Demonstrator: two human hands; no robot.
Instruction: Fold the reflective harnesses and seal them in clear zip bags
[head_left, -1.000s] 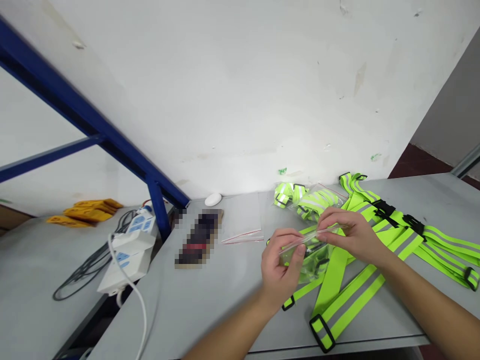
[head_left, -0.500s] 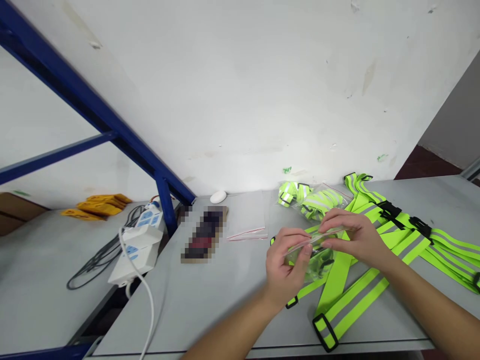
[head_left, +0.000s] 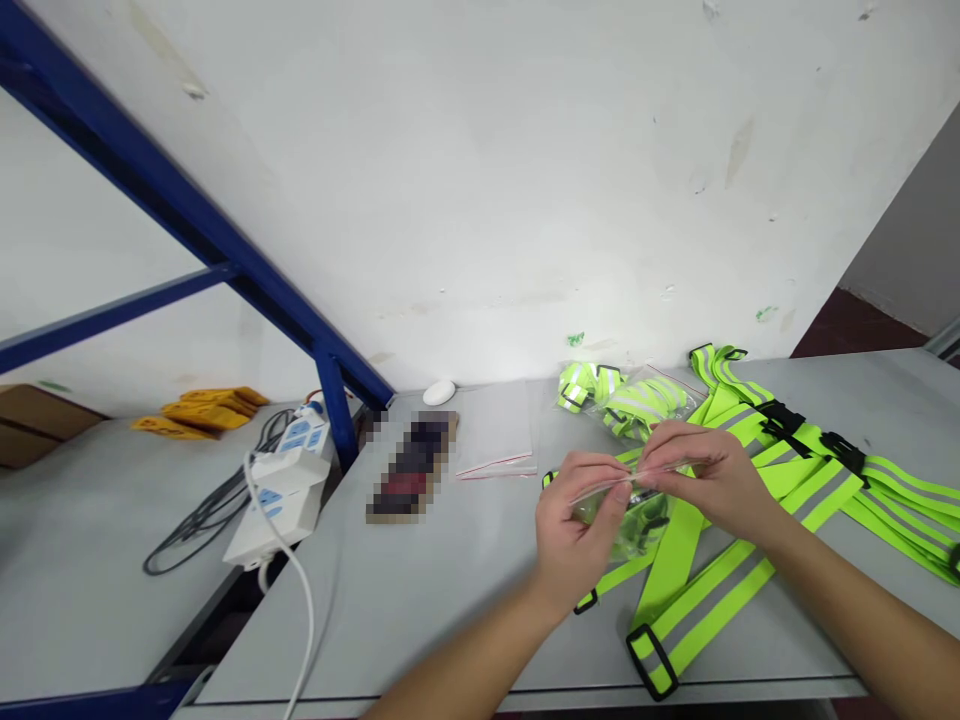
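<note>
Over the lime straps [head_left: 720, 605] on the tabletop [head_left: 450, 590], my left hand [head_left: 574, 525] and right hand [head_left: 701, 478], fingertips pinched tight and nearly meeting, hold the clear bag [head_left: 636, 532] by its lip, which runs left to right, filled body below.

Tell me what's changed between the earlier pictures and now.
The left hand has shifted slightly toward the right hand, so their fingertips are closer together along the top edge of the clear plastic bag. The view has turned slightly left. Both hands keep hold of the bag; the fluorescent yellow-green straps with grey stripes lie as before.
</note>
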